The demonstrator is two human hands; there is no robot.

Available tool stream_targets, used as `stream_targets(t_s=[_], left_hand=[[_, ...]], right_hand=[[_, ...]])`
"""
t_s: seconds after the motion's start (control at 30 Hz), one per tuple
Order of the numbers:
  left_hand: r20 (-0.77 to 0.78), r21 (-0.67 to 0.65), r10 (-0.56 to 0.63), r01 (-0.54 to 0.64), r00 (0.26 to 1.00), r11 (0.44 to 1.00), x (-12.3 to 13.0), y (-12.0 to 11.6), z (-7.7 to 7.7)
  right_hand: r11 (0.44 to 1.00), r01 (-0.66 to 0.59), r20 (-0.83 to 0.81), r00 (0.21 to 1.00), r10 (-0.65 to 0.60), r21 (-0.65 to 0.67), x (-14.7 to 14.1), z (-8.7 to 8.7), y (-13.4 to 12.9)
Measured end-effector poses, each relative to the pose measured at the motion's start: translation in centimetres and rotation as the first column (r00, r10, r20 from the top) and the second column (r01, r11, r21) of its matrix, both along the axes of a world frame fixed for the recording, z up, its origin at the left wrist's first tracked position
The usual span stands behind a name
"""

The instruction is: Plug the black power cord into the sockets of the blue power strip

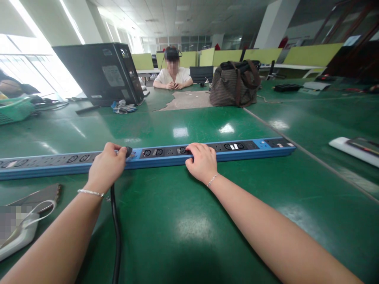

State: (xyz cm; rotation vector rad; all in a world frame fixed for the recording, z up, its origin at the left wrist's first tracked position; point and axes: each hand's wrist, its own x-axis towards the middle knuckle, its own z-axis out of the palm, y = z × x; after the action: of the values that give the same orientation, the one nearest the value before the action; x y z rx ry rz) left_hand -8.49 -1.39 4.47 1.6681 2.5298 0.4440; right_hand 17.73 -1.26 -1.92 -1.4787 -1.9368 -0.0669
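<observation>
Pinching black plug (129,151) in left hand (107,165); clasping long blue metal power strip (166,161) in right hand (204,161). Could skid strip through uneven pushing.

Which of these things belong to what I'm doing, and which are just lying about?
Seemingly in use:
- power strip, right hand on it
- black plug with cable, in left hand

Just lying about:
- bag
- computer
- gloves
- basket

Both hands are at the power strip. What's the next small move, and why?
Probably angle the black connector in the left hand down toward a socket, keeping the right hand on the blue strip: the connector is at the strip but not visibly plugged in.
</observation>
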Motion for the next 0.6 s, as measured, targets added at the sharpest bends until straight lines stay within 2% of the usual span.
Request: stream_targets(t_s=[0.27,0.6], left_hand=[[-0.117,-0.064,0.01,-0.017,0.993,0.998,1.3,-0.3,0.8],[-0.266,-0.24,-0.158,0.094,0.951,0.966,3.0,1.0,1.9]], right_hand=[[1.0,-0.003,-0.015,1.0,0.003,0.018,0.0,-0.1,0.1],[1.0,-0.004,0.012,1.0,0.004,0.0,0.0,-0.2,0.1]])
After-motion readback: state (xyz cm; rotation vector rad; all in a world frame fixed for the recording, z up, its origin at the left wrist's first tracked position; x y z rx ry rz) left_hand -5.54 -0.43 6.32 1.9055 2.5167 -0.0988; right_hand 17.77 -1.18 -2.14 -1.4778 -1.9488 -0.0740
